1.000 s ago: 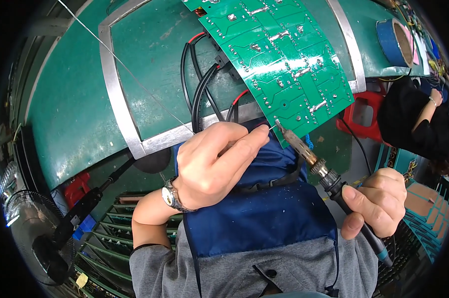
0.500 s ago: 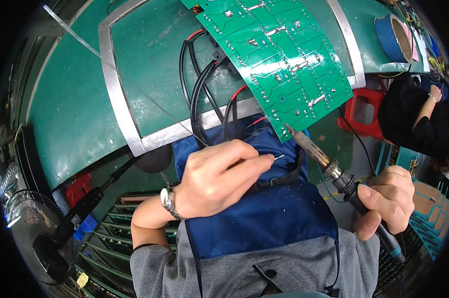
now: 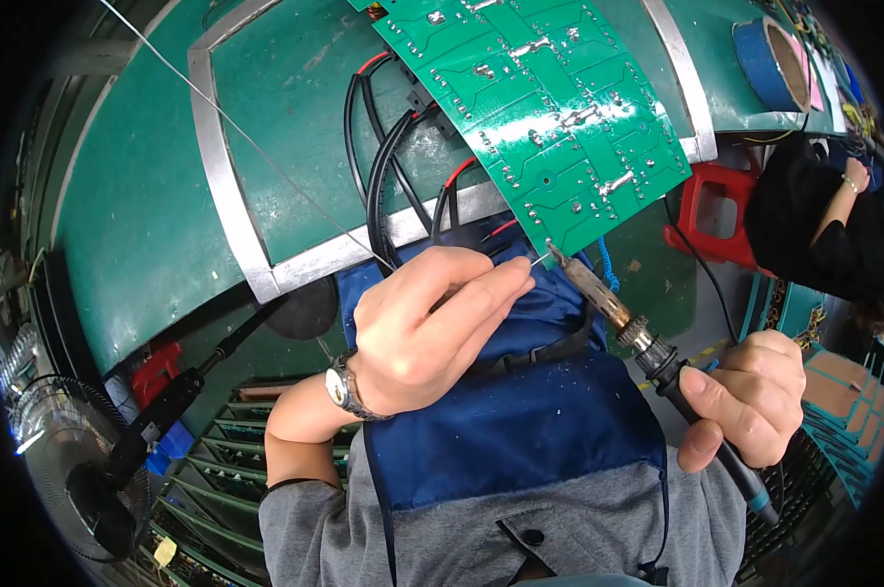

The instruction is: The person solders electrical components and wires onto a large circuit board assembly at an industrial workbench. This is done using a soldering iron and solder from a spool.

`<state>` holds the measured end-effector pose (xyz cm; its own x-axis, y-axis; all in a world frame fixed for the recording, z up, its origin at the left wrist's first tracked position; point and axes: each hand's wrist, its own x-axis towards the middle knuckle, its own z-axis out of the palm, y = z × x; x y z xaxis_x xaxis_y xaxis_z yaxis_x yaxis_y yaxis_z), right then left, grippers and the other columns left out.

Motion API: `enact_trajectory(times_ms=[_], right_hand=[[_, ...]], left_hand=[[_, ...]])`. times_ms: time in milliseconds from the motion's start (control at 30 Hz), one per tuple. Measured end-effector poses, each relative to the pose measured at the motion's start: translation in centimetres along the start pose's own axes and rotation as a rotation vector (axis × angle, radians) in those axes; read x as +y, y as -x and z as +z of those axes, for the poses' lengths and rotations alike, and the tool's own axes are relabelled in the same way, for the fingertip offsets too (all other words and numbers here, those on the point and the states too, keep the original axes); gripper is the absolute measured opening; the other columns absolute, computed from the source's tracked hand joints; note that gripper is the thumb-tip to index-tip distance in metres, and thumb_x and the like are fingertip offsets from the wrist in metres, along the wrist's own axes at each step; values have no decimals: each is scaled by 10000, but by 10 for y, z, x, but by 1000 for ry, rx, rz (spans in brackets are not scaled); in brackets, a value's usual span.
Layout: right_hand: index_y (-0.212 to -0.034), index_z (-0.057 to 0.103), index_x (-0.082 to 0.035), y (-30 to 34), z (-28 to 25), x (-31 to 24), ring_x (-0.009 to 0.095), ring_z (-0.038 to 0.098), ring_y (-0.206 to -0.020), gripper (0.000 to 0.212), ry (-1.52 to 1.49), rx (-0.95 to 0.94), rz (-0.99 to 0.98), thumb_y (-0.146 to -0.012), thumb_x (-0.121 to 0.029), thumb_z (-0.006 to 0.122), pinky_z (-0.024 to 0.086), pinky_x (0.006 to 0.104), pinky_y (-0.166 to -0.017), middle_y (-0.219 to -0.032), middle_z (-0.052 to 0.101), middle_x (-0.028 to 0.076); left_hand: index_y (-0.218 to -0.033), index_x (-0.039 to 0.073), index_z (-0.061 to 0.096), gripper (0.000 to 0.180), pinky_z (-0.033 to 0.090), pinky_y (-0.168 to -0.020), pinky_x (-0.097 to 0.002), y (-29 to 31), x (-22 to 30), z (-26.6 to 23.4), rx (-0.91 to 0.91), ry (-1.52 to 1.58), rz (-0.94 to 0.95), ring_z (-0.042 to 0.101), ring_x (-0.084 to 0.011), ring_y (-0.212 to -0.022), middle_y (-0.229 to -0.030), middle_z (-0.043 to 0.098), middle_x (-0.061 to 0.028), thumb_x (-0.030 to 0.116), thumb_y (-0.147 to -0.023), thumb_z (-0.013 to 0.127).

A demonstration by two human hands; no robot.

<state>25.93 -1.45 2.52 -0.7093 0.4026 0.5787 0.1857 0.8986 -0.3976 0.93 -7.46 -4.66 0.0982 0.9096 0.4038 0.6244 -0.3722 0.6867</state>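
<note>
A long thin strand of solder wire (image 3: 192, 83) runs down from the upper left into my left hand (image 3: 427, 328), which pinches it. Its short end pokes out past my fingertips at the near corner of a green circuit board (image 3: 598, 161). My right hand (image 3: 753, 396) is closed round the black handle of a soldering iron (image 3: 613, 311). The iron's tip meets that same corner, beside the wire's end; exact contact is too small to tell. Solder joints cover the board's upper face. Black and red cables (image 3: 375, 166) emerge from beneath its left side.
The board overhangs the metal-edged green table (image 3: 129, 215). A blue roll of tape (image 3: 767, 64) sits at the far right. Beyond the iron are a red stool (image 3: 721, 210) and another person in black (image 3: 799, 220). A fan (image 3: 85, 470) stands at the lower left.
My left hand has moved up and slightly right, bringing the wire's end to the board corner. The iron has shifted left and slightly up. The board has slid a little up and left.
</note>
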Motion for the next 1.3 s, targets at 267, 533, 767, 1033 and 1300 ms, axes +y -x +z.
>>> enact_trajectory(times_ms=[267, 533, 767, 1033, 1300], right_hand=[[-811, 669, 30, 4, 1, 8, 75, 417, -401, 335, -48, 86, 1, -888, -290, 610, 238, 220, -364, -539, 490, -22], [-832, 657, 71, 22, -14, 31, 160, 501, -543, 302, 437, 436, 379, -893, -173, 490, 395, 271, -520, -660, 568, 95], [-1024, 686, 35, 29, -34, 130, 73, 536, -665, 210, 562, 662, 490, -921, -123, 594, 475, 210, -630, -881, 654, 78], [-939, 713, 30, 40, -54, 173, 105, 597, -663, 147, 852, 498, 424, -885, -90, 648, 491, 213, -640, -796, 683, 81], [-974, 718, 5, 48, -54, 173, 100, 549, -650, 183, 698, 617, 629, -902, -142, 636, 446, 203, -576, -1004, 597, 81]], left_hand=[[-936, 44, 715, 268, 463, -532, -250, -1, -2, -5, 18, -17, -29, 574, -139, -629, -776, 588, -53, 11, -682, 795], [-907, 19, 704, 260, 441, -495, -262, -3, -12, -12, 106, -27, -51, 558, -142, -580, -753, 584, -54, -27, -664, 785], [-896, 28, 711, 216, 474, -534, -242, -1, -7, -17, 131, -94, -195, 589, -135, -620, -788, 583, -57, -15, -696, 778], [-902, 18, 709, 197, 472, -523, -229, -15, -10, -14, 123, -71, -215, 584, -107, -603, -808, 584, -54, -17, -717, 769], [-894, 21, 710, 192, 468, -516, -230, -24, -13, -12, 117, -91, -190, 583, -101, -589, -810, 586, -50, -11, -715, 773]])
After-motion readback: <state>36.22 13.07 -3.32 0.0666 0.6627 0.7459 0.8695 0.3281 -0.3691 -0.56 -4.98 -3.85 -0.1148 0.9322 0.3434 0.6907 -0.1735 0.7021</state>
